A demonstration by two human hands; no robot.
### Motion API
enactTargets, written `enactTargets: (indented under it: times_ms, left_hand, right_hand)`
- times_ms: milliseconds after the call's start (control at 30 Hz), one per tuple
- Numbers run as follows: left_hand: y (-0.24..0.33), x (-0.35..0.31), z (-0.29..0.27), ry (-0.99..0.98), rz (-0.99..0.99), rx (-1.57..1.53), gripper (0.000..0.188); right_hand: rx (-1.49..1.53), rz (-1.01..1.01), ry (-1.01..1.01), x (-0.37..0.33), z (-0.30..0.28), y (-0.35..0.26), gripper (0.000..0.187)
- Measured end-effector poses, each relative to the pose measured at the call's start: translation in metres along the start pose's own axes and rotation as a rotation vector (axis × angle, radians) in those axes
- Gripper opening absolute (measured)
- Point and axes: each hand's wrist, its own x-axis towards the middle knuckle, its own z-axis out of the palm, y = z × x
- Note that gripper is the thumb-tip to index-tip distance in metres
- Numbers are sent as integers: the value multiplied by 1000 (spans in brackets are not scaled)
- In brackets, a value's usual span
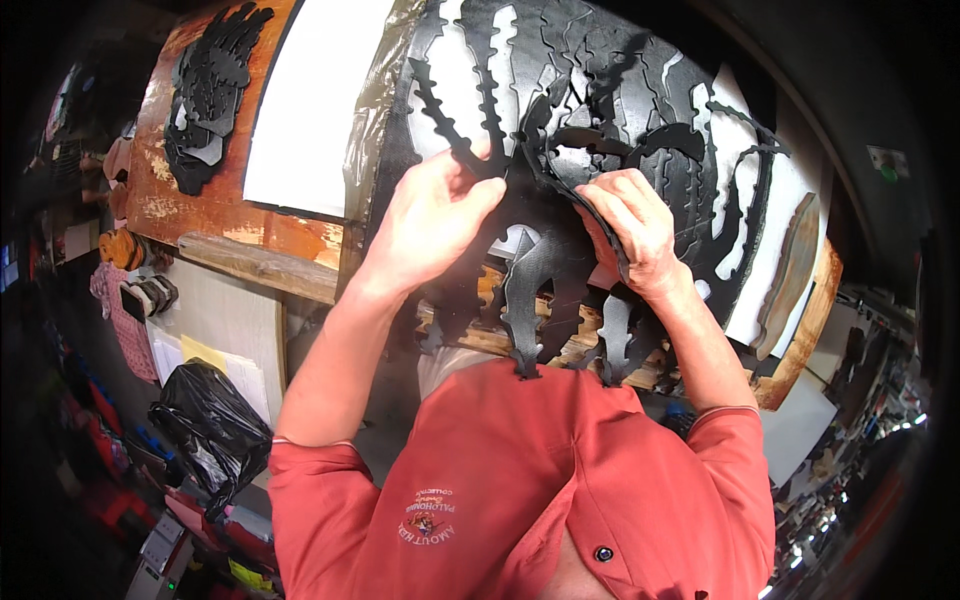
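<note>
A black leather-like sheet (540,225) full of cut-out gaps, with notched, wavy edges, lies over the near part of the worktable. Some of its strips hang past the table's near edge toward my red shirt. My left hand (430,215) pinches a notched black strip of it between thumb and fingers. The right hand (635,220) is closed round a raised, bent edge of the same sheet, a little farther right. Between the hands the sheet bunches up and stands off the table. White shows through the gaps beyond it.
At the far left a pile of black cut pieces (210,95) sits on the wooden tabletop (155,200), beside a white board (315,100) and clear plastic film (385,90). A long wooden piece (790,275) lies on the right. A black plastic bag (215,430) is below left.
</note>
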Motion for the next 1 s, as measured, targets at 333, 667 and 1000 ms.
enactTargets:
  times_ms: [333,667,1000]
  left_hand:
    - [0,32,-4,-235,-139,-38,31]
    - [-29,41,6,-308,-83,-578,37]
    - [-20,32,10,-256,14,-399,30]
  right_hand:
    - [-28,-13,0,3,4,-2,43]
    - [0,92,102,18,7,-16,36]
    - [-36,148,79,13,7,-22,36]
